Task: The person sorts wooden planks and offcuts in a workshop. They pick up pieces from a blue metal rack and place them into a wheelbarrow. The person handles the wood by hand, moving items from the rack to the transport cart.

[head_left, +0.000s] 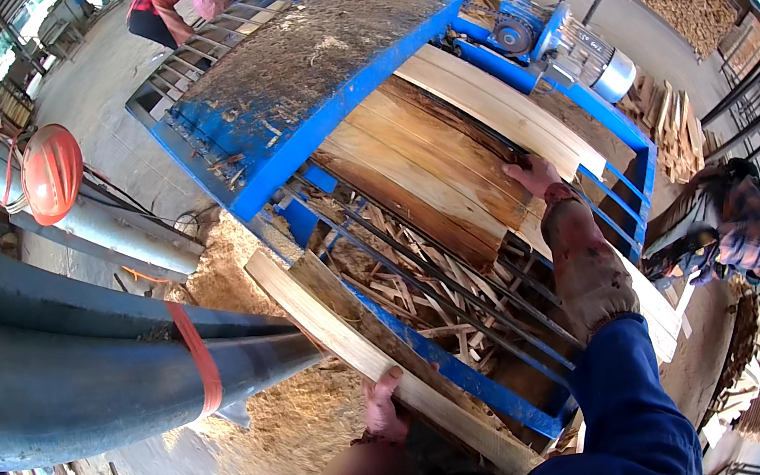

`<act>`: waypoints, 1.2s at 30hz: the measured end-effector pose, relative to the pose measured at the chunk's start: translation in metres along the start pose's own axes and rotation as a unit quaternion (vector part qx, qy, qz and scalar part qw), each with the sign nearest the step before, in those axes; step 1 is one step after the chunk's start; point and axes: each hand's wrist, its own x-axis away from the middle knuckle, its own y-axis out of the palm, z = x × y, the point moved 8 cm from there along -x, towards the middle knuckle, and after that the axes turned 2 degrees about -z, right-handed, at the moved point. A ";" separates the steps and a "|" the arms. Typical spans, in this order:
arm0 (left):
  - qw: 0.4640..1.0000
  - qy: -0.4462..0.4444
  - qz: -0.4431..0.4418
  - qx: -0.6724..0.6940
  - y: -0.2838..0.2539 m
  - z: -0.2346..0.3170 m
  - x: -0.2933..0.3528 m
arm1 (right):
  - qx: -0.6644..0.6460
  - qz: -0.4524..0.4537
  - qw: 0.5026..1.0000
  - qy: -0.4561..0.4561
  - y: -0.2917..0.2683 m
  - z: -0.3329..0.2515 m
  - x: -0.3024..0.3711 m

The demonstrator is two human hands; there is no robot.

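My left hand (386, 404) is closed round a long, narrow pale board (355, 330), with the thumb on its upper face. That board slants along the near left side of a blue machine frame (481, 389). My right hand (536, 177), its fingers stretched out, lies on the bark-edged side of wide brownish boards (428, 166). Those boards rest on the frame's dark rollers, their far ends under the blue machine's cover (303, 52). Beside them, to the right, runs another pale board (498, 107).
A blue motor (557, 44) sits at the frame's far right. Wood scraps (418, 291) lie below the rollers, and sawdust (228, 270) is heaped on the left. A red helmet (53, 173) hangs by large grey pipes (114, 366). People stand at far left and right.
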 end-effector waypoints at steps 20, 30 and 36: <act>0.998 -0.008 -0.036 -0.052 0.013 -0.014 -0.004 | 0.006 0.131 0.971 -0.201 -0.181 -0.069 0.272; 0.983 -0.006 -0.153 0.097 0.013 -0.033 0.002 | -0.124 -0.062 0.975 -0.175 -0.004 -0.125 0.456; 0.998 0.028 -0.055 -0.006 0.003 -0.025 0.018 | -0.132 -0.145 0.953 -0.231 -0.005 -0.129 0.464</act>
